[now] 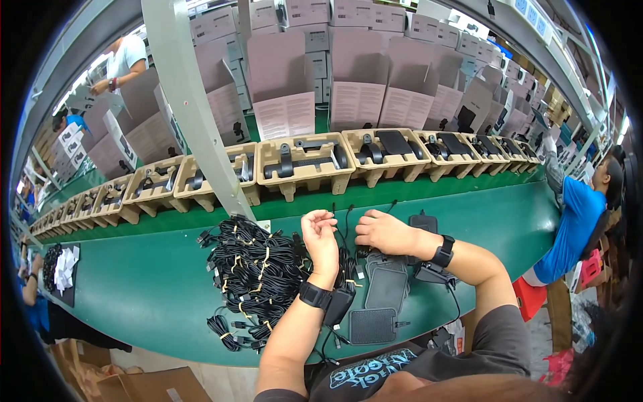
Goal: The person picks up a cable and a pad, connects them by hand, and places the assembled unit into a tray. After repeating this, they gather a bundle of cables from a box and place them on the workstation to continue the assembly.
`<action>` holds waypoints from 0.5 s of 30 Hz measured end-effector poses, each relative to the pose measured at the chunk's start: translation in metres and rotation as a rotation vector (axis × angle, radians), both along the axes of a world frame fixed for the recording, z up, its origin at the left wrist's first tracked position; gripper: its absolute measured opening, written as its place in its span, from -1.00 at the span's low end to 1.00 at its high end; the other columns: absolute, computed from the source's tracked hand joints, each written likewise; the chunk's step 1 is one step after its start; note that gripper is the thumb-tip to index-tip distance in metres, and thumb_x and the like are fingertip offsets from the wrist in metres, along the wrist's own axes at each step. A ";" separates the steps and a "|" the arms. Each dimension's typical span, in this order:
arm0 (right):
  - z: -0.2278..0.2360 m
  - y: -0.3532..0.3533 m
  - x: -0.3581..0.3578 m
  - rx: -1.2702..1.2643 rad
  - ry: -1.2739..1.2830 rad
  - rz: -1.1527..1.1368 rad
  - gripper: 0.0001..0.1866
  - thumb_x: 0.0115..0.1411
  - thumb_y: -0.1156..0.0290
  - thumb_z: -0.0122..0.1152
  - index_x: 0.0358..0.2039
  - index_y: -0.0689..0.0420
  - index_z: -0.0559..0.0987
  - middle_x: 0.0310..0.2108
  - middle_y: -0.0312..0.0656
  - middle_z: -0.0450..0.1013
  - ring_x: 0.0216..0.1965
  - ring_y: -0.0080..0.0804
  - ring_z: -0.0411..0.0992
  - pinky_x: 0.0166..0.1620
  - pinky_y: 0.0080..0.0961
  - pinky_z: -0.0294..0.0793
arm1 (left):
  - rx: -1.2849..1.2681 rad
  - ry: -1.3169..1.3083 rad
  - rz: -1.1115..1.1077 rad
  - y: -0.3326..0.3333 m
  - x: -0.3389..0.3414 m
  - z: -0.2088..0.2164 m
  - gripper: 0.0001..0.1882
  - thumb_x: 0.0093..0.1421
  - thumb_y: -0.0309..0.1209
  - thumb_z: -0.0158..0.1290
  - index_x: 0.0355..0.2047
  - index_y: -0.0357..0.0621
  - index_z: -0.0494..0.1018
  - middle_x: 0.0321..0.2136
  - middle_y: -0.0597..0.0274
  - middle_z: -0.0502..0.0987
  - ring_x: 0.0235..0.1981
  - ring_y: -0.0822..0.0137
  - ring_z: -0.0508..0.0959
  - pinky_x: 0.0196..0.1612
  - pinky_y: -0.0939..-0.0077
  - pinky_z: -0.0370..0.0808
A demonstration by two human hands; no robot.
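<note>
My left hand is raised over the green bench beside a heap of black cables tied with pale bands. Its fingers are curled together, close to a thin black cable end; what they hold, if anything, is hidden. My right hand bends its fingers down over something black that I cannot make out. Between the hands, a tied cable bundle and thin leads lie on the bench. Below my right hand are flat dark-grey rectangular pads, and another ribbed pad lies nearer me.
A row of tan moulded trays with black parts runs along the bench's back. Open grey boxes stand behind it. A white post rises left of centre. A person in blue sits at right; other people are at left.
</note>
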State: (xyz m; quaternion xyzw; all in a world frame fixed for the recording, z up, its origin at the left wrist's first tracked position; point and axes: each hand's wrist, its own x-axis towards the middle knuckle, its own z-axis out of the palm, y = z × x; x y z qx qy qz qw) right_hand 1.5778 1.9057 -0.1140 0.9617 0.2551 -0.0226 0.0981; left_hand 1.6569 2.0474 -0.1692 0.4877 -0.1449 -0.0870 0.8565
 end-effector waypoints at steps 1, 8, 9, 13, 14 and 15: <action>0.008 -0.001 0.001 0.110 -0.066 0.000 -0.73 -0.19 0.42 0.15 -0.37 0.04 0.46 -0.38 -0.32 0.33 -0.19 -0.37 0.30 -0.10 -0.46 0.24 | -0.006 -0.008 0.007 0.003 0.001 0.003 -0.86 0.14 -0.61 -0.19 -0.26 -0.21 0.24 -0.35 0.22 0.39 -0.39 0.46 0.42 -0.32 0.67 0.35; 0.038 -0.001 0.007 1.645 0.144 -0.376 -0.80 0.17 0.47 -0.02 -0.19 0.15 0.26 -0.39 -0.25 0.36 -0.31 -0.49 0.37 -0.20 -0.54 0.34 | -0.074 -0.187 -0.363 0.004 -0.014 0.026 -0.49 0.21 -0.39 -0.12 0.11 -0.19 -0.04 -0.01 0.00 0.25 0.04 0.28 0.27 0.10 0.43 0.16; 0.038 0.004 0.009 1.766 0.151 -0.391 -0.80 0.18 0.44 -0.03 -0.19 0.14 0.26 -0.39 -0.25 0.36 -0.33 -0.49 0.36 -0.21 -0.54 0.34 | -0.071 -0.225 -0.433 -0.001 -0.021 0.027 -0.51 0.20 -0.40 -0.12 0.09 -0.20 -0.01 -0.09 0.01 0.31 -0.07 0.29 0.36 0.01 0.46 0.26; 0.048 0.036 0.019 2.124 0.200 -0.477 -0.78 0.25 0.27 -0.15 -0.20 0.13 0.28 -0.57 -0.37 0.18 -0.56 -0.63 0.15 -0.52 -0.72 0.22 | 0.116 -0.041 -0.964 0.019 -0.022 0.025 -0.78 0.21 -0.35 -0.12 -0.22 -0.25 0.30 -0.71 0.35 0.38 -0.78 0.58 0.30 -0.67 0.76 0.23; 0.050 0.030 0.020 2.159 0.216 -0.458 -0.75 0.26 0.24 -0.18 -0.18 0.13 0.29 -0.60 -0.40 0.12 -0.60 -0.68 0.07 -0.60 -0.78 0.12 | 0.115 -0.043 -0.957 0.019 -0.020 0.023 -0.78 0.21 -0.35 -0.12 -0.22 -0.25 0.30 -0.71 0.35 0.38 -0.78 0.58 0.30 -0.67 0.76 0.23; 0.054 0.027 0.022 2.159 0.158 -0.478 -0.72 0.26 0.20 -0.20 -0.18 0.14 0.31 -0.62 -0.43 0.07 -0.65 -0.73 0.00 -0.66 -0.83 -0.04 | 0.118 -0.032 -0.908 0.019 -0.015 0.019 -0.79 0.21 -0.33 -0.12 -0.28 -0.23 0.33 -0.73 0.38 0.34 -0.78 0.60 0.26 -0.69 0.78 0.19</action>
